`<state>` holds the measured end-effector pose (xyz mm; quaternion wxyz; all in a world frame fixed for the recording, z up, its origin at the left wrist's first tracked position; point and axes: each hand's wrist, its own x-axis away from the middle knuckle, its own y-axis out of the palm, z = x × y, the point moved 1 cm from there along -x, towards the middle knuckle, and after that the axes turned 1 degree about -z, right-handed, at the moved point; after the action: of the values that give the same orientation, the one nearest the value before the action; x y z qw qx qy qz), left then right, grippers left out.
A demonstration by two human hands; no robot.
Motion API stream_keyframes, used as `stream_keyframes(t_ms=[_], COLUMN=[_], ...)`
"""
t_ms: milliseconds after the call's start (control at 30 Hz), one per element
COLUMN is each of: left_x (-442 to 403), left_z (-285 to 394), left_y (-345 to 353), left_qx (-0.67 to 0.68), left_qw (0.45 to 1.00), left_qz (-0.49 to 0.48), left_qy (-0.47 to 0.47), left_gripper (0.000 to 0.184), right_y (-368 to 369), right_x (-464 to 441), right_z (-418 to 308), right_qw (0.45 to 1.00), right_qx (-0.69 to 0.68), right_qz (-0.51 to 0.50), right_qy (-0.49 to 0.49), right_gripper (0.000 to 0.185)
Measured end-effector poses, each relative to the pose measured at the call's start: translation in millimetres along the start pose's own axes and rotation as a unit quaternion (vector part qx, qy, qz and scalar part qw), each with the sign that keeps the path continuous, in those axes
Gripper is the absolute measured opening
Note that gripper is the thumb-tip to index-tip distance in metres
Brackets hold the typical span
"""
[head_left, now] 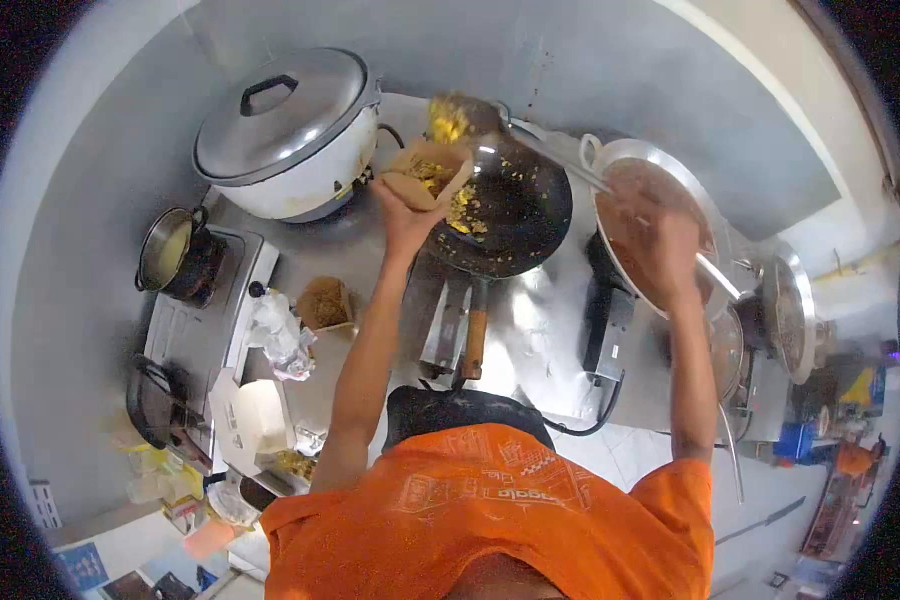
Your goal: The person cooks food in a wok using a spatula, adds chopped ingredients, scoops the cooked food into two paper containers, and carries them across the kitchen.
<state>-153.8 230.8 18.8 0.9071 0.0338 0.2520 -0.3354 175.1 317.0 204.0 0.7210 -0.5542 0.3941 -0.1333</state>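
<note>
My left hand [407, 218] is closed around a brown paper food box [402, 186], tilted, with yellowish food inside. My right hand [670, 250], slightly blurred, grips the long metal handle of a ladle [560, 157]. The ladle's head is raised beyond the food box, and a blurred heap of yellow food [450, 118] is on it. Beneath the ladle and beside the box lies a dark wok [525, 215], with scattered bits of yellow food inside and its wooden handle toward me. My right forearm passes over a wide pan of reddish-brown sauce [630, 215].
A large lidded rice cooker [340, 140] stands at the back left. Nearer are a small pot [165, 250] on a stove, a second filled paper box [325, 303] and a crumpled plastic bag [280, 335]. More pans [795, 315] stand at the right.
</note>
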Motion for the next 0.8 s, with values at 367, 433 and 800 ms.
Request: stream_keyframes(t_ms=[367, 433, 800], left_x=[45.2, 83.8, 344.6], left_z=[20.9, 13.4, -74.0], left_y=[-17.7, -48.9, -213.9], left_qx=[0.161, 0.058, -0.289], left_qw=[0.982, 0.995, 0.921], left_qz=[0.041, 0.041, 0.128], left_qy=[-0.086, -0.069, -0.228], left_gripper=[0.090, 0.094, 0.101], right_y=[60.7, 65.1, 145.1], right_x=[34.9, 30.8, -13.9], right_z=[22.5, 39.6, 0.6], right_qw=[0.976, 0.981, 0.945], right_qx=[-0.051, -0.006, -0.053], right_qz=[-0.130, -0.181, -0.321], right_qy=[0.165, 0.074, 0.018], right_gripper=[0.030, 0.029, 0.027])
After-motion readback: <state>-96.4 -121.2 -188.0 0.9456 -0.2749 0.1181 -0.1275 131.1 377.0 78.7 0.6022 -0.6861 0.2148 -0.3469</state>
